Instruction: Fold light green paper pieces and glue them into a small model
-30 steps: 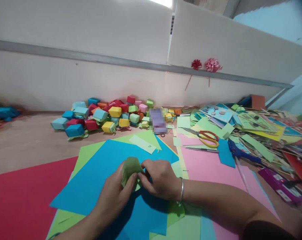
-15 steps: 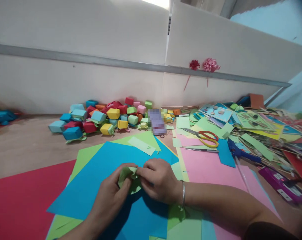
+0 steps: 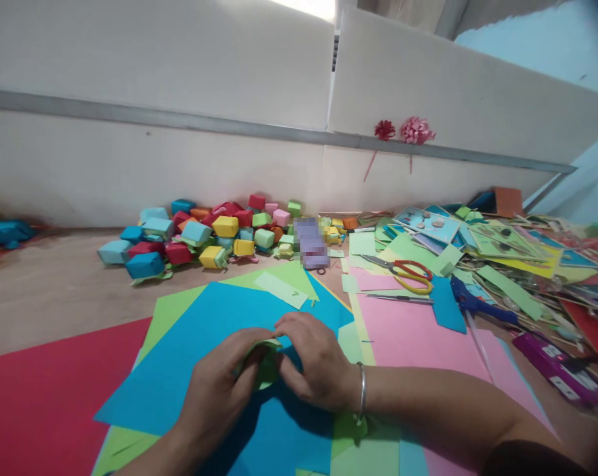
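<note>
A piece of light green paper [image 3: 265, 374], curved and creased, is held between my two hands above a large blue sheet [image 3: 180, 357]. My left hand [image 3: 222, 377] wraps round its left side, thumb inside the curve. My right hand [image 3: 314, 362] has its fingers bent at the paper's right edge, with the fingertips partly hidden. A silver bangle [image 3: 362, 390] circles my right wrist. Under the blue sheet lie green sheets [image 3: 170, 297], and a pale green strip [image 3: 279, 289] rests on top near the far edge.
Small folded paper boxes [image 3: 194, 233] in several colours are heaped by the wall. Scissors [image 3: 398, 268], a blue glue gun [image 3: 480, 303] and a purple device [image 3: 556, 370] lie to the right, near pink sheets [image 3: 408, 330] and piled cards [image 3: 507, 239]. A red sheet [image 3: 45, 396] covers the left front.
My left fingers have closed further over the green paper, so less of it shows. My right fingers have shifted and spread slightly at its edge.
</note>
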Demonstrator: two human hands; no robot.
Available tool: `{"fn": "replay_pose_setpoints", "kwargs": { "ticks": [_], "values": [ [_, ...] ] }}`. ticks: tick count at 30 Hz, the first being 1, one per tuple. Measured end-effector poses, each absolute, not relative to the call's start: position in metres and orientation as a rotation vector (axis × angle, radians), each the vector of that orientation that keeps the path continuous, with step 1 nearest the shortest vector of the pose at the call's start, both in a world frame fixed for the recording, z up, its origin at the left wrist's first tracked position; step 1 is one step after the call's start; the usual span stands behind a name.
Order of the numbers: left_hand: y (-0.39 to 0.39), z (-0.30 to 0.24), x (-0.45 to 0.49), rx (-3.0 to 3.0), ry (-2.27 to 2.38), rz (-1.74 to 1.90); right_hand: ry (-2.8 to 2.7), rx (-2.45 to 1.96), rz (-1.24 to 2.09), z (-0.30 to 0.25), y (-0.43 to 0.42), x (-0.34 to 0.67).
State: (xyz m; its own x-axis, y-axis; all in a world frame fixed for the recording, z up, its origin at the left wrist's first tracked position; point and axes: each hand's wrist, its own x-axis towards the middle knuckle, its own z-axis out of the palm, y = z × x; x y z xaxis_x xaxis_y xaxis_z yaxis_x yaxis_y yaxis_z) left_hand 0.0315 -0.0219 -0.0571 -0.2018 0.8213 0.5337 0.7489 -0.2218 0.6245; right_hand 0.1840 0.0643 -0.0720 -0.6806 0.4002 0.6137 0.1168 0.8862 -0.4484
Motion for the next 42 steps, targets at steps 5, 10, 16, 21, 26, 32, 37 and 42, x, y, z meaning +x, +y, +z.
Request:
{"fn": "replay_pose_setpoints", "kwargs": {
  "ticks": [5, 10, 16, 21, 26, 32, 37, 42],
  "values": [
    [-0.022, -0.062, 0.032, 1.928, 2.081, 1.305, -2.343, -0.446, 0.544, -0.076, 0.059, 0.183],
    [-0.021, -0.068, 0.031, 1.923, 2.112, 1.186, -2.35, -0.507, 0.609, -0.076, 0.058, 0.179],
    [-0.019, -0.069, 0.034, 1.732, 1.942, 1.249, -2.292, -0.539, 0.563, -0.072, 0.066, 0.176],
    [-0.018, -0.068, 0.039, 1.346, 1.805, 1.437, -2.187, -0.574, 0.576, -0.07, 0.078, 0.175],
    [-0.02, -0.066, 0.041, 1.102, 1.651, 1.507, -2.153, -0.578, 0.587, -0.07, 0.085, 0.176],
    [-0.02, -0.064, 0.042, 0.997, 1.553, 1.477, -2.097, -0.63, 0.672, -0.063, 0.085, 0.178],
    [-0.021, -0.066, 0.046, 0.873, 1.537, 1.53, -2.065, -0.641, 0.717, -0.063, 0.084, 0.177],
    [-0.019, -0.064, 0.049, 0.855, 1.527, 1.514, -2.071, -0.646, 0.766, -0.066, 0.084, 0.175]
  ]
}}
